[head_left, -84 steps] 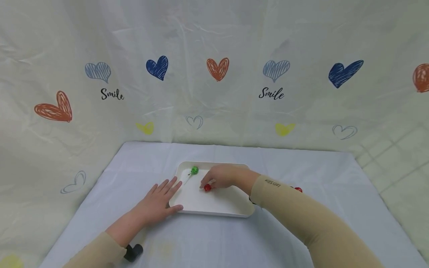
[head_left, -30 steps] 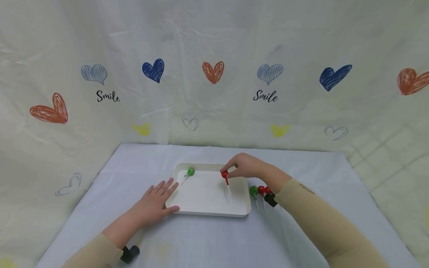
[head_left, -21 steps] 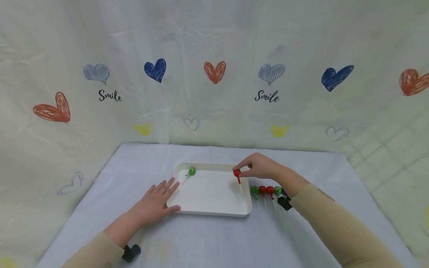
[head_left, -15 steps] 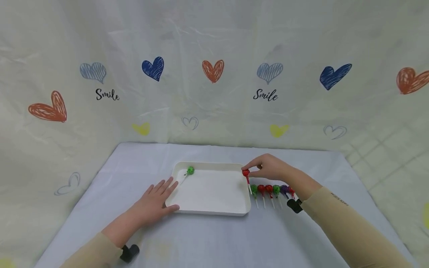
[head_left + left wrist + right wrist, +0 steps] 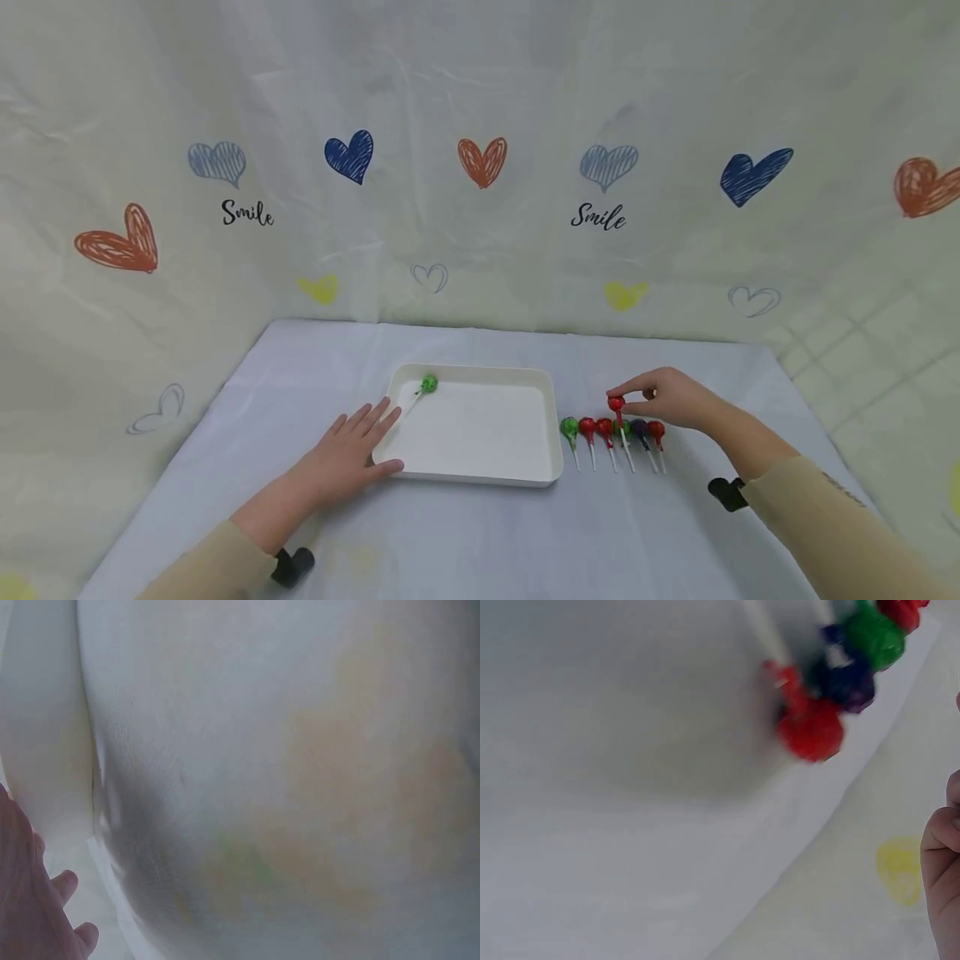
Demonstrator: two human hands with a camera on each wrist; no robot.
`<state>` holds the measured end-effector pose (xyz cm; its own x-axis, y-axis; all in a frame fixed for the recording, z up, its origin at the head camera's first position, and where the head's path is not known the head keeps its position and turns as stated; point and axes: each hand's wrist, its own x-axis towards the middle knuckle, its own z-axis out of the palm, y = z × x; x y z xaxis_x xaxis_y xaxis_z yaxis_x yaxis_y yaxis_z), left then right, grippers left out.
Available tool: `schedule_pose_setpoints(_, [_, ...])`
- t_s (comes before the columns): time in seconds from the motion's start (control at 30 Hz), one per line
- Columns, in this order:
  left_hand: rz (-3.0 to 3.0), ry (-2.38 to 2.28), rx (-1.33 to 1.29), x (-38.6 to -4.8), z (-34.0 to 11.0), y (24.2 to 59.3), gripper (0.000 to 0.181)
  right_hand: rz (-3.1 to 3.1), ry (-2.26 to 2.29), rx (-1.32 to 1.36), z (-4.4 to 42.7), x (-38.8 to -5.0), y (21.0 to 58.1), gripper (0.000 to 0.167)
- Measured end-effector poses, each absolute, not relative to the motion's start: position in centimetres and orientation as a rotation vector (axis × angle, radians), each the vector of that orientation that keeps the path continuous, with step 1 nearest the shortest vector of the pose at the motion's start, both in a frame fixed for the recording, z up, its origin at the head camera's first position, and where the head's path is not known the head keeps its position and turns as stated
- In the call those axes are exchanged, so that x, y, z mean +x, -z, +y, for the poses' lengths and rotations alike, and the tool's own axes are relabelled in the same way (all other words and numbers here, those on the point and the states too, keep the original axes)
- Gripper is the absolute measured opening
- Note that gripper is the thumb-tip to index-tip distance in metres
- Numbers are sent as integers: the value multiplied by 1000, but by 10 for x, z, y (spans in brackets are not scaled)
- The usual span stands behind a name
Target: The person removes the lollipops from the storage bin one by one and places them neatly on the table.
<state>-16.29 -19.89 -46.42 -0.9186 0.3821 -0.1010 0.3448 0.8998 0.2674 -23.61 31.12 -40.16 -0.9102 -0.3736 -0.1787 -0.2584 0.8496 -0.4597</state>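
Observation:
My right hand (image 5: 671, 398) pinches a red lollipop (image 5: 616, 404) by its wrapped head, stick pointing down, above a row of lollipops on the table. That row runs from a green lollipop (image 5: 570, 428) beside the tray through red ones and a purple lollipop (image 5: 639, 429) to a red lollipop (image 5: 657, 431) at the right end. The held lollipop partly covers a green one. My left hand (image 5: 348, 454), fingers spread, rests at the left edge of the white tray (image 5: 480, 477). One green lollipop (image 5: 428, 384) lies in the tray's far left corner.
A white cloth covers the table (image 5: 465, 542). Behind it hangs a pale curtain (image 5: 525, 250) printed with hearts and "Smile". A black wrist device (image 5: 292, 567) sits under the left sleeve, another black device (image 5: 726, 493) under the right wrist.
The red lollipop was lifted out of the tray and carried right, over the row, in my right hand. My left hand has stayed at the tray's edge.

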Motion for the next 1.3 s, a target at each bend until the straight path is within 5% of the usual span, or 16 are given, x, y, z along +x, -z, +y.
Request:
schedule_pose_setpoints(0.47, [2926,-346,583,-162,-201,461,87,2781,587,-365,384,-210,413,35])
schedule_pose_setpoints(1.3, [2956,-392,597,-165,-203,473,91,2710,537,-298,384,-219,432,32])
